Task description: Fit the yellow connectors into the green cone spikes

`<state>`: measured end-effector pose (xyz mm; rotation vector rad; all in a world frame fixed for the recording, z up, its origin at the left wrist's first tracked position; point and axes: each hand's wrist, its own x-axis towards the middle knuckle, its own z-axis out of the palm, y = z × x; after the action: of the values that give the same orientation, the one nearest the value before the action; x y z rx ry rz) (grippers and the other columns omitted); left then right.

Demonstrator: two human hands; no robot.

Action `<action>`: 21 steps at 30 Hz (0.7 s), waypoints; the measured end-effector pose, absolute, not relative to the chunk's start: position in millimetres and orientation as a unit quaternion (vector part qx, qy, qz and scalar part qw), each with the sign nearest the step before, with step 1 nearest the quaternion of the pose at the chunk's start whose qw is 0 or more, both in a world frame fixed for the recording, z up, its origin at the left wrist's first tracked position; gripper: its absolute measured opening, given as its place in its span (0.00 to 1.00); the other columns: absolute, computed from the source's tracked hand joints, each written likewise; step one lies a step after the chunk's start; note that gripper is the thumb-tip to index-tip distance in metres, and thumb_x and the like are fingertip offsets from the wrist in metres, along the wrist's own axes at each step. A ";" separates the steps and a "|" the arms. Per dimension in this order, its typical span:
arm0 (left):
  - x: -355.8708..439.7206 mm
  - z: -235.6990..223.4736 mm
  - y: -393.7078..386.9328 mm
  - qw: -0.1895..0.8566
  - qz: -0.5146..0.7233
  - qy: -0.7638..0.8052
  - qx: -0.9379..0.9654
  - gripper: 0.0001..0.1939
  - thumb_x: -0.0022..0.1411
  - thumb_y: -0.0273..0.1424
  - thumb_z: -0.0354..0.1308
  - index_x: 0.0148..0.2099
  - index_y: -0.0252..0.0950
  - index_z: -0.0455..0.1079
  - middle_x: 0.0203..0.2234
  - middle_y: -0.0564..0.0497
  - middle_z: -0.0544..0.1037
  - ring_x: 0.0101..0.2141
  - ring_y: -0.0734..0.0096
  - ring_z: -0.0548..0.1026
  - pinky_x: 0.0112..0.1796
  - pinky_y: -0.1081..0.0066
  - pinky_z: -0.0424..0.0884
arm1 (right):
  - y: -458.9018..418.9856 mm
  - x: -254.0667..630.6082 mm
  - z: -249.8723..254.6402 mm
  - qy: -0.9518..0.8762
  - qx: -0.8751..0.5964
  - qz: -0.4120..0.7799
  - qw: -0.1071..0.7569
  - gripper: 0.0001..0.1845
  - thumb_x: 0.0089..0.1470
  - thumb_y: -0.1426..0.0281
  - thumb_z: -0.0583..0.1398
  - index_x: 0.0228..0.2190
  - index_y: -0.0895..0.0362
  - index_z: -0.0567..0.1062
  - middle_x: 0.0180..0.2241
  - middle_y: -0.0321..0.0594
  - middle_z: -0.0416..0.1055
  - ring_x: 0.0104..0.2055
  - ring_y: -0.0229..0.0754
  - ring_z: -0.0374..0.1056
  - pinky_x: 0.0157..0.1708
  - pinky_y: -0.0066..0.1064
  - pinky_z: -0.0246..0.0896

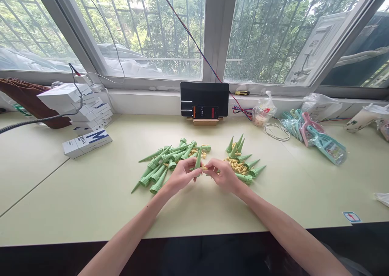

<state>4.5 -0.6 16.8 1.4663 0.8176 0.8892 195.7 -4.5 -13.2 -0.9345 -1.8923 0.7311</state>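
Note:
My left hand (184,174) is closed round a green watering spike (198,158), a plastic cone held upright with its point up. Against the spike's side, my right hand (224,175) pinches a small yellow plastic piece (204,168). Fingers partly cover both parts, so I cannot tell whether the piece sits in the spike. Several green spikes (158,171) lie heaped left of my left hand, some yellow pieces (199,152) among them. Beyond my right hand is a pile of yellow pieces (238,165) with several green spikes (257,170) around it, a few standing point up.
A phone (206,112) showing a timer leans on a black panel (204,94) by the window. White boxes (88,142) are at the left. Wrapped dustpan-like items (326,144), a coiled white cable (276,132) and a bagged cup (263,112) lie at the right.

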 end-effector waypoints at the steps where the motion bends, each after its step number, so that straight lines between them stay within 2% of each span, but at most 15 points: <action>1: 4.4 16.7 -0.8 0.580 0.381 0.349 0.630 0.11 0.57 0.35 0.63 0.38 0.33 0.72 0.31 0.49 0.72 0.31 0.71 0.70 0.25 0.75 0.68 | -4.3 195.8 -13.6 -0.762 -0.375 0.295 0.438 0.10 0.60 0.64 0.60 0.29 0.55 0.71 0.28 0.37 0.72 0.27 0.38 0.67 0.28 0.30 0.64; 14: 3.8 17.4 -1.6 0.575 0.363 0.351 0.644 0.11 0.57 0.36 0.64 0.37 0.33 0.72 0.29 0.51 0.71 0.28 0.74 0.68 0.26 0.75 0.67 | -2.4 198.2 -17.3 -0.786 -0.365 0.283 0.412 0.12 0.61 0.69 0.57 0.25 0.55 0.66 0.23 0.33 0.63 0.25 0.36 0.55 0.26 0.28 0.52; 21: 4.4 18.8 -3.1 0.571 0.359 0.354 0.648 0.11 0.57 0.36 0.64 0.35 0.33 0.72 0.28 0.51 0.71 0.29 0.73 0.68 0.26 0.76 0.67 | -2.6 198.6 -16.5 -0.799 -0.347 0.267 0.413 0.13 0.62 0.71 0.56 0.25 0.56 0.65 0.23 0.33 0.63 0.25 0.36 0.55 0.27 0.27 0.50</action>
<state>4.4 -3.1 18.8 1.5206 0.8301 0.8430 198.6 -2.6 -16.5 -0.8717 -2.0085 0.6714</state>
